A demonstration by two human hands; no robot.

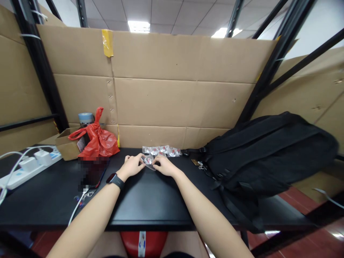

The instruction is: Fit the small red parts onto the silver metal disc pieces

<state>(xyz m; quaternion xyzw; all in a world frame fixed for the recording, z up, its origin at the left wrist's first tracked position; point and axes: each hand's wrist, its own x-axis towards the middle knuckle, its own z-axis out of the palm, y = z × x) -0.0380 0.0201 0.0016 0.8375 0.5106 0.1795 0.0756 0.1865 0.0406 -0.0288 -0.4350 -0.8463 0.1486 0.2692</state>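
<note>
Both hands meet over the black table [153, 200] near its back. My left hand [132, 165], with a dark watch on its wrist, pinches the left edge of a small clear packet [148, 160] that has a round, silvery item with red marks inside. On the packet's right edge, my right hand [164, 165] closes its thumb and fingers. Just behind the hands, several similar clear packets [161, 149] lie in a row against the cardboard wall.
A black backpack [268, 154] covers the right side. To the left are a red plastic bag [99, 141], a small cardboard box [68, 145], a blue-lidded jar [86, 117], a phone [94, 173] and a white power strip [34, 166] with cables. Cardboard [172, 82] walls the back.
</note>
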